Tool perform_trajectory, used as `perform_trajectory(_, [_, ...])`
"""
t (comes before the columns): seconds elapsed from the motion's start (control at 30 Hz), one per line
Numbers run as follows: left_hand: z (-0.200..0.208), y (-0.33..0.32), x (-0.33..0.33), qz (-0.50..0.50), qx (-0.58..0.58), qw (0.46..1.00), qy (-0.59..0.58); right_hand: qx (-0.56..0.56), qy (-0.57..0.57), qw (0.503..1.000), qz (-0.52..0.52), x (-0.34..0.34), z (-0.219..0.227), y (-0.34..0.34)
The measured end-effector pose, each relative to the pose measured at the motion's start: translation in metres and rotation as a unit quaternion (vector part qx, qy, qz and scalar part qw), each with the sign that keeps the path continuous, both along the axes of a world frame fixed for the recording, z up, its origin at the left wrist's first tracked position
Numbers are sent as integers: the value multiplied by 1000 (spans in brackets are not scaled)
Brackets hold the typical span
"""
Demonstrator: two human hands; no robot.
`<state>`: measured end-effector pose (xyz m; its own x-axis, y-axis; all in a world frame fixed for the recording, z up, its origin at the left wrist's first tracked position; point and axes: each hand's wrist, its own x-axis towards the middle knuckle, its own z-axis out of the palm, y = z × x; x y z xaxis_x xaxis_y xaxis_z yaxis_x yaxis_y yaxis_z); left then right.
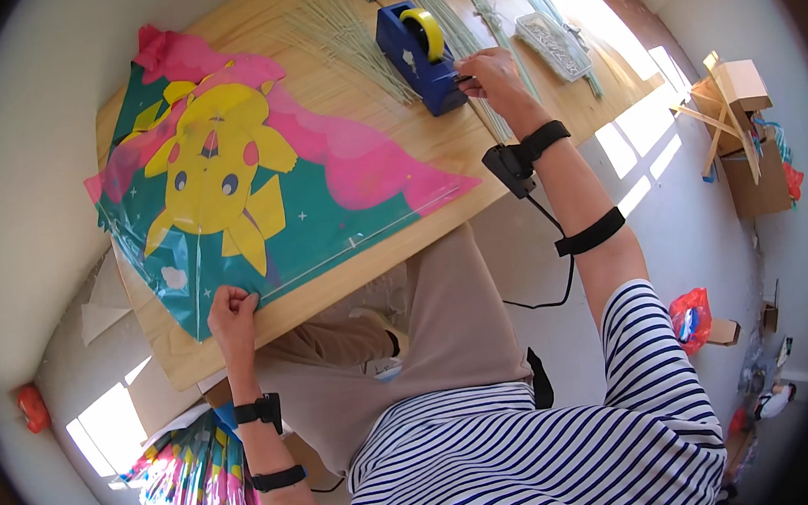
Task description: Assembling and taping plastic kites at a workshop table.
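A printed plastic kite, green and pink with a yellow cartoon figure, lies on the wooden table's left part. A thin pale rod runs along its near edge. My left hand is closed on the kite's near edge by its lower corner, fingers pressed together. My right hand reaches to the front end of a blue tape dispenser, which carries a yellow-cored tape roll. The thumb and fingers pinch together at the cutter end, where the tape comes off; the strip itself is too fine to see clearly.
Bundles of thin pale rods lie along the far side of the table. A clear plastic box of small parts stands right of the dispenser. Folded kites hang at lower left. Cardboard boxes stand on the right.
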<state>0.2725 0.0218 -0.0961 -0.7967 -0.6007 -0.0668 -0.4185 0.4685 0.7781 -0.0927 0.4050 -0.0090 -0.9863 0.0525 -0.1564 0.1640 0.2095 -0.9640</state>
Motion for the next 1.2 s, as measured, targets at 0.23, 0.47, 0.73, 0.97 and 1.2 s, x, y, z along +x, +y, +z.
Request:
perform_trajectory(0.23, [3, -2, 0, 2, 9, 1000, -26, -98, -17, 995, 19, 12, 5, 13])
perform_trajectory(0.47, [5, -3, -1, -3, 6, 1000, -19, -218, -111, 969, 44, 46, -20, 32])
perform_trajectory(0.73, [0, -1, -3, -5, 2, 1000, -12, -441, -190, 876, -51, 73, -60, 55])
perform_trajectory(0.97, [-13, -8, 3, 1, -30, 1000, -2, -363, -171, 915, -39, 47, -47, 20])
perform_trajectory(1.2, [-8, -6, -3, 4, -56, 998, -19, -375, -119, 919, 41, 32, -60, 45])
